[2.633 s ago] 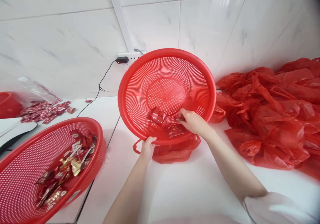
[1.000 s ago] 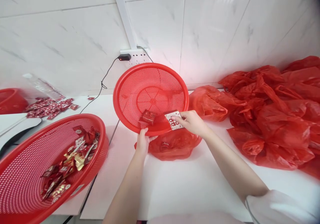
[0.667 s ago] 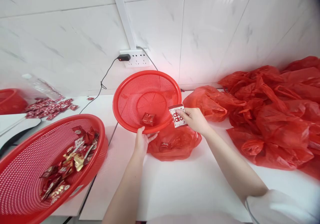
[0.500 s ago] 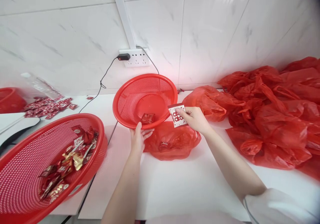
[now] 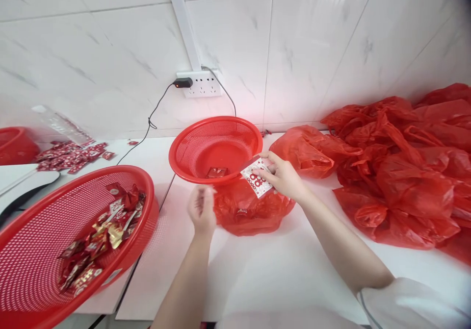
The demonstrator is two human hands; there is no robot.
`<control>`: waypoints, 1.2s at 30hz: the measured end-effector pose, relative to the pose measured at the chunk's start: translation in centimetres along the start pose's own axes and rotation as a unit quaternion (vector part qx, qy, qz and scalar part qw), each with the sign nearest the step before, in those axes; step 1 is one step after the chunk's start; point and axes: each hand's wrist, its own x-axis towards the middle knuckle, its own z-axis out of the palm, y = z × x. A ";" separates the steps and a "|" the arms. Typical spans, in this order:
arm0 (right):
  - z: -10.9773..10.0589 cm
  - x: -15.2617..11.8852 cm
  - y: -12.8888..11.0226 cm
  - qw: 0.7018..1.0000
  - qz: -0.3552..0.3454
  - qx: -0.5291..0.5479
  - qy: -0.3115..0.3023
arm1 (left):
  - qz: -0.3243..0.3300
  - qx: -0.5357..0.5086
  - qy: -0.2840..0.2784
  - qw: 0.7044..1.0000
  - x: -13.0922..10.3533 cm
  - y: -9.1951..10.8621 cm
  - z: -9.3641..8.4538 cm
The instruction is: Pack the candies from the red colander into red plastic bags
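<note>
Between the thumb and fingers of my right hand [image 5: 282, 174] is a small white packet with red print [image 5: 256, 176], held above a red plastic bag [image 5: 253, 221]. My left hand [image 5: 202, 209] is off to the left of that bag, just below the rim of a red mesh basket [image 5: 180, 168]. Its fingers are curled and smeared by motion, and nothing shows in it. One dark red packet [image 5: 217, 172] lies in the basket. Inside the bag a dark red item [image 5: 242, 213] shows through the plastic.
A larger red basket [image 5: 22, 250] at the left holds wrapped snacks [image 5: 106, 236]. Behind it lie many small red packets [image 5: 69, 156] and a clear plastic bottle [image 5: 62, 125]. Filled red bags [image 5: 405, 172] crowd the right side. A cable [image 5: 150, 122] runs from the wall socket [image 5: 204, 85].
My left hand has let go of the mesh basket and drawn slightly down. The basket has tipped back to sit flatter. My right hand has turned the packet and shifted it slightly left and down.
</note>
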 end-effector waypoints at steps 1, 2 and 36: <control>0.2 -0.1 -0.1 1.000 -0.010 -0.007 -0.013 | -0.041 0.001 -0.085 0.995 -0.7 0.1 0.5; 0.4 -0.2 -0.2 0.999 -0.021 -0.020 -0.027 | -0.082 0.001 -0.162 0.983 -1.3 0.2 1.0; 2.2 -0.8 -0.6 0.978 -0.047 -0.170 -0.107 | -0.243 0.064 -0.315 0.915 -2.9 -1.6 2.7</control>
